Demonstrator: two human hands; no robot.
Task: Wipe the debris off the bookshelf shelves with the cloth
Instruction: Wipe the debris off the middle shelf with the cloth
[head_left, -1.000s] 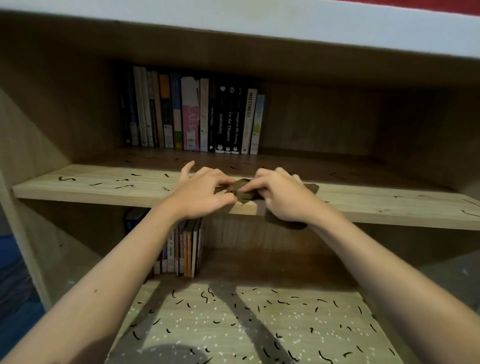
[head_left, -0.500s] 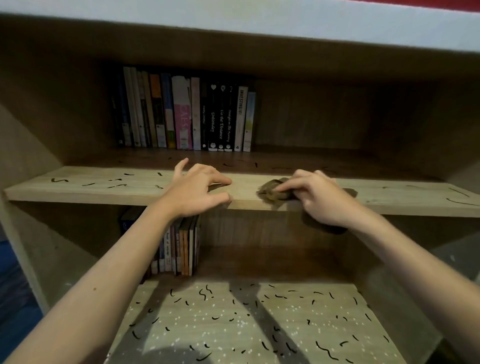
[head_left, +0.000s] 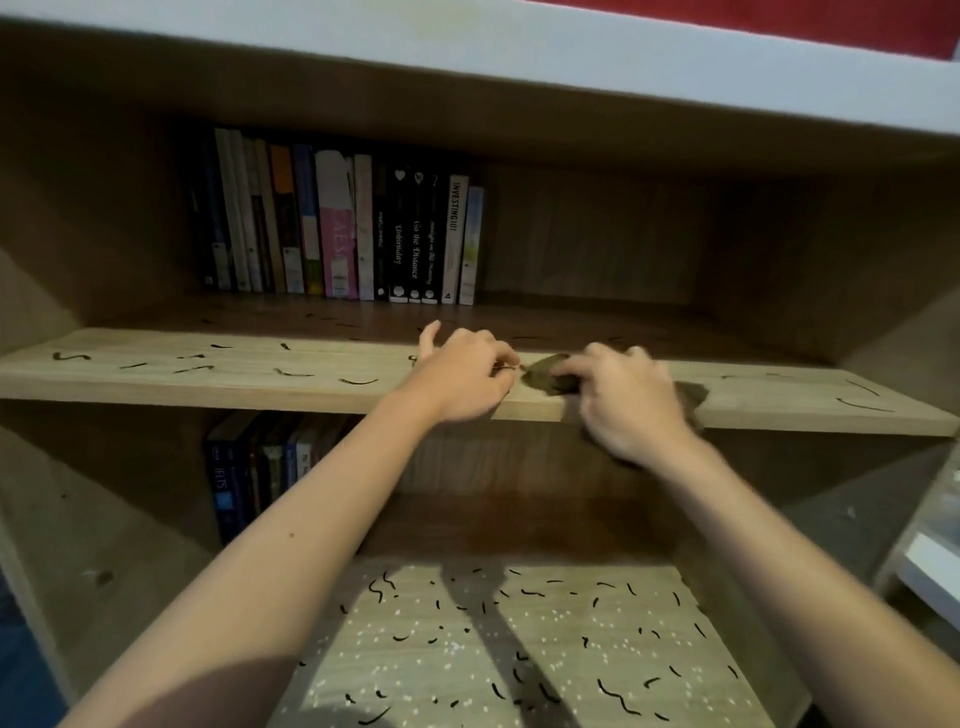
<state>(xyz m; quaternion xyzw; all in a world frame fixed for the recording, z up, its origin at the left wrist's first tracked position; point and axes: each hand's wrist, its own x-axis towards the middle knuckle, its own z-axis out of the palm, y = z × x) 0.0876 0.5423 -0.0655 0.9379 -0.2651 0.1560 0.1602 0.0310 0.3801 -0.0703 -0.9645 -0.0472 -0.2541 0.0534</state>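
Mid-wipe on the middle shelf (head_left: 208, 394) — right hand (head_left: 631, 402) grips the cloth (head_left: 548, 378), left hand (head_left: 460, 382) curled, its hold unclear; next probably needs a leftward sweep through the debris (head_left: 358, 382).

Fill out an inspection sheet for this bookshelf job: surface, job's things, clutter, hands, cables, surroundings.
Surface: middle shelf and lower shelf, both strewn with dark debris strands.
Job's things: olive cloth lies bunched on the middle shelf's front edge.
Clutter: upright books at the back left; more books below.
Hands: right hand grips the cloth; left hand curled beside it, contents unclear.
Cables: nothing seen.
Surroundings: white furniture edge at right.
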